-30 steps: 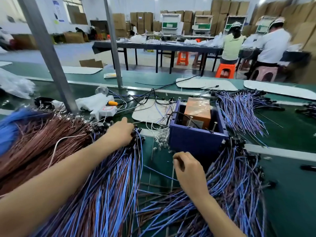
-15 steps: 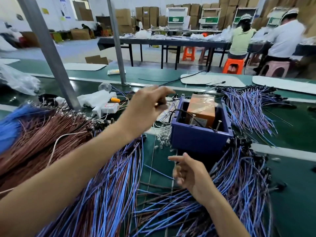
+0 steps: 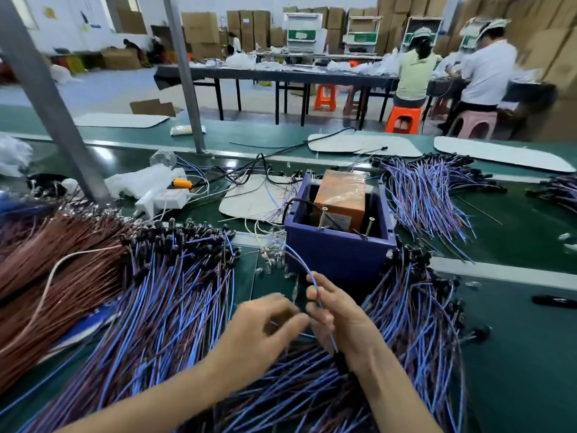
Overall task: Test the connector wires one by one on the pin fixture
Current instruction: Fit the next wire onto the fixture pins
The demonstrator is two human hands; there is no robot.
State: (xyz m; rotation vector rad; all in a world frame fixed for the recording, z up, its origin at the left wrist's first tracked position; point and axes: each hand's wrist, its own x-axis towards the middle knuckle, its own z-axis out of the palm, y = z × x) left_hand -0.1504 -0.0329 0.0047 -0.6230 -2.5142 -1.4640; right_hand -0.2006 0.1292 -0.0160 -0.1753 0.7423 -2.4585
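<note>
Half a second before, the left hand (image 3: pixel 265 326) had been raised by the fixture (image 3: pixel 340 248) and the right hand (image 3: pixel 338 317) had lain open below it. Now the left hand had come down just beside the right, in front of the fixture. The right hand's fingers were curled round one blue wire (image 3: pixel 304 265), which arched up and left out of its grip toward the fixture's near corner. The left hand was blurred, fingers bent toward the right; whether it gripped anything could not be told.

The green table (image 3: pixel 515 323) carried a blue pile (image 3: pixel 162 307) and a brown pile (image 3: pixel 46 260) on the left, a right pile (image 3: pixel 415 314) by the fixture and a back pile (image 3: pixel 421 189) behind it. A white power strip (image 3: pixel 162 198) lay near a grey post (image 3: pixel 46 98). Beyond, two people sat on stools at a far table (image 3: pixel 281 73), with stacked cartons (image 3: pixel 199 26) along the wall.

The fixture was a blue open box holding an orange block (image 3: pixel 340 195), with metal pins (image 3: pixel 371 225) standing upright inside. The wire was thin and blue, and its far end was lost among small clear parts on the table.
</note>
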